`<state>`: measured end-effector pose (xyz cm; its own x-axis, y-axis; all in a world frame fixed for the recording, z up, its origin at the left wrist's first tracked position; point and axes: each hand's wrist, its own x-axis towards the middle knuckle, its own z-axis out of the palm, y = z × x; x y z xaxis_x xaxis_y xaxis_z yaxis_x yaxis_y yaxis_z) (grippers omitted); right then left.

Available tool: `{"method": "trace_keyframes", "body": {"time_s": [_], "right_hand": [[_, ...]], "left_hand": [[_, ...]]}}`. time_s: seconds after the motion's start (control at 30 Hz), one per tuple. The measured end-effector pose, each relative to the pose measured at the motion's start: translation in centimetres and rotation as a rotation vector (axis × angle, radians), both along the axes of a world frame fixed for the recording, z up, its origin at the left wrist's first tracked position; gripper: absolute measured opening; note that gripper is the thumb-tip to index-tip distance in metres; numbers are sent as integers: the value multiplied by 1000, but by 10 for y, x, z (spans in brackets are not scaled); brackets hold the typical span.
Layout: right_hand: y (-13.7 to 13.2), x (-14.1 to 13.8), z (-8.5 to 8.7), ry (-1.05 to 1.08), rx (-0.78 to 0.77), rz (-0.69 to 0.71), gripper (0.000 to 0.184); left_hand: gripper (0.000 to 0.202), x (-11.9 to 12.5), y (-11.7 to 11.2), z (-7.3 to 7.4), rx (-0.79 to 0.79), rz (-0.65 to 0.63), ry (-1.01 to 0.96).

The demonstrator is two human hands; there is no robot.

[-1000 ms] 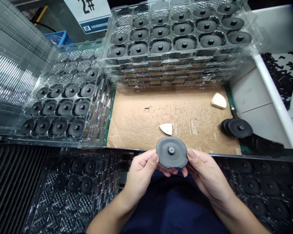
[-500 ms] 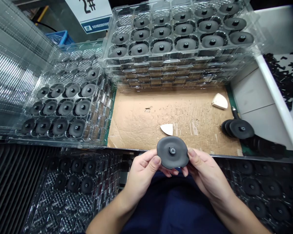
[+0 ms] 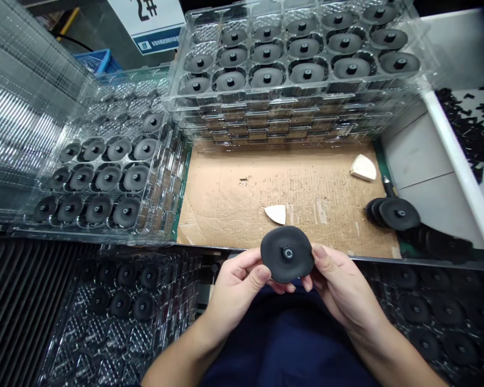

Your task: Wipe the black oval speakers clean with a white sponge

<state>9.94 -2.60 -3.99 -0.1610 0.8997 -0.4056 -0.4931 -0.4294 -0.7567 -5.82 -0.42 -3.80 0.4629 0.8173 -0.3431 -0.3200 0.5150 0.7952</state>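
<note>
A black, round, slightly wavy disc (image 3: 298, 266) with a short raised hub in its middle is held up between both hands, near the bench's front edge. My left hand (image 3: 239, 285) grips its left rim, thumb in front and fingers behind. On the right rim, my right hand (image 3: 334, 274) pinches it the same way. The hub side faces me. Just beyond the disc, a small cream wedge-shaped piece (image 3: 276, 214) lies on the cardboard (image 3: 226, 199). Some fingertips show below the disc; the rest are hidden behind it.
Stacked clear trays (image 3: 274, 105) of similar discs stand at the back, with another tray stack (image 3: 153, 188) on the left. A second cream wedge (image 3: 363, 167) and a pile of discs (image 3: 399, 213) lie to the right. Beyond the white bin edge (image 3: 463, 166) are small black pieces (image 3: 460, 123).
The disc has tilted in my hands, its hub now pointing more to the right and downward, and its face looks darker. Both hands stay almost in the same place.
</note>
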Motion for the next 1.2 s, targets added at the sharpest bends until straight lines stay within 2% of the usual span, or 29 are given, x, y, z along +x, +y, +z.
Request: {"method": "trace_keyframes", "body": {"time_s": [0.17,0.53,0.83,1.03,1.2], "right_hand": [[-1,0,-4,-120,-25,-39,50],[-1,1,-2,-77,-33,-23,50],[-2,0,-4,-95,-42,-32,49],[-3,1,-6,-37,-40,5,46],[-2,-1,-7,24,-40,50,47]], "left_hand": [[27,-1,-1,-1,-27,-14,-6],[22,1,0,1,-55,-61,-33],[41,3,-2,-1,-90,35,9],[46,3,-3,-8,-79,31,-37],[61,2,-2,-9,-100,23,47]]}}
